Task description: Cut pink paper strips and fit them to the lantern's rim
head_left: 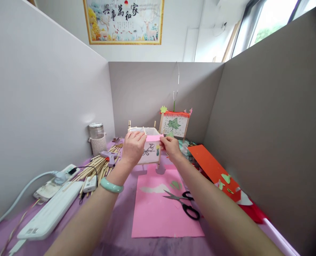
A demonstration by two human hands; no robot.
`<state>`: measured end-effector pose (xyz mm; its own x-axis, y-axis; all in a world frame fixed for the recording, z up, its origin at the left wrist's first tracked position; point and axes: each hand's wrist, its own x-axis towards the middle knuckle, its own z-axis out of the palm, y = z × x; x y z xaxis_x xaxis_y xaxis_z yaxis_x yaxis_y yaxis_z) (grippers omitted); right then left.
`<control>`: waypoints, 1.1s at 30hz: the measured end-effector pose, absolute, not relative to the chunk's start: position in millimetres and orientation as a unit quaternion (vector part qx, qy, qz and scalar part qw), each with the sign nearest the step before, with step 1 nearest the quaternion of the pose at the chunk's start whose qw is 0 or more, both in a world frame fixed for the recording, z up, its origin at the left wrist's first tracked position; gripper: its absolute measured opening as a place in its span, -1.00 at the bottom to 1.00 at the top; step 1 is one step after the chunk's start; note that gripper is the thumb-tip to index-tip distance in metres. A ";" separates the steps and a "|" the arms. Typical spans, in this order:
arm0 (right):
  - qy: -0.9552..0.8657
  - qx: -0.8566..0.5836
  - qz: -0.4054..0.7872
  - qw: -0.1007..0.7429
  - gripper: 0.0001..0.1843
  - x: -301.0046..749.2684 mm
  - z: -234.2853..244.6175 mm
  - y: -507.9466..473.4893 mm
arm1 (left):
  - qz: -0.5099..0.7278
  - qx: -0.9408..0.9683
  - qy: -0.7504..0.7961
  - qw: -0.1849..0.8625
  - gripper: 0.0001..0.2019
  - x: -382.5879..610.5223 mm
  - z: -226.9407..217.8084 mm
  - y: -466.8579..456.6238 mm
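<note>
While the right hand (170,145) pinched the pink strip (154,137) and closure of the left hand (133,146) was obscured, the stick-and-paper frame (150,131) at the counter (119,227) had its drawn panel (151,153) mounted, strip fixing apparently outstanding.

Five large black brush-style Chinese characters stand on the gold-bordered picture (153,16) on the back wall; from left to right they are 興, 事, 萬, 和, 家, so from right to left they read 家和萬事興. Rows of much smaller characters beneath them are too small to read. The long white bar (51,211) at the worktop's left bears small grey print near its lower end, likewise illegible.
</note>
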<state>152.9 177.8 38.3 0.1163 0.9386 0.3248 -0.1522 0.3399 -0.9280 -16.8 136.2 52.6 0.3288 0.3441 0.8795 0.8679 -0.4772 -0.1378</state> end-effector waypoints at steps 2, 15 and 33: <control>-0.514 -0.384 0.432 0.635 -0.75 152.9 39.4 176.9 | -0.383 -0.778 -0.394 0.305 -0.74 -12.9 55.5 141.7; -0.522 -0.390 0.501 0.569 -0.74 161.1 45.2 177.9 | -0.307 -0.789 -0.438 0.303 -0.80 -4.8 53.4 151.0; -0.710 -0.438 -0.214 0.508 -0.69 158.2 27.8 147.7 | -0.353 -0.747 -0.441 0.350 -0.79 4.2 33.7 155.5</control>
